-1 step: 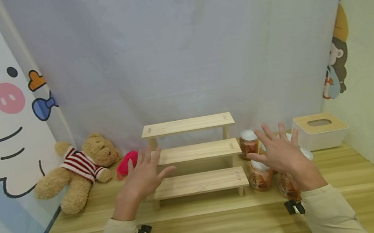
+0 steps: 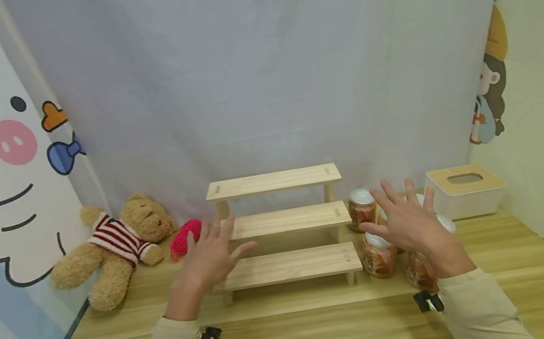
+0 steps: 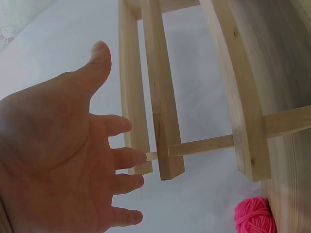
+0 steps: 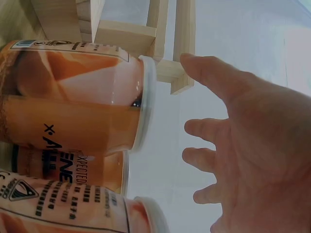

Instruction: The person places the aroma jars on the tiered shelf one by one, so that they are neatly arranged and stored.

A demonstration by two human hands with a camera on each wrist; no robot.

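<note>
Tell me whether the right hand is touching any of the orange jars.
Apart. In the right wrist view, pale background shows between the right hand with its spread fingers and the white lid of the nearest orange jar.

Your right hand fills the right side of the frame, palm showing, fingers spread and straight, thumb pointing toward the upper middle. It grips nothing. Just left of your fingers sits an orange jar with a white lid, lying sideways in the frame across the upper left; its lid edge is close to your thumb but apart from it. Below it, at lower left, two more orange jars with printed lettering crowd together. Pale wooden shelf slats run along the top centre, behind your thumb.
</note>
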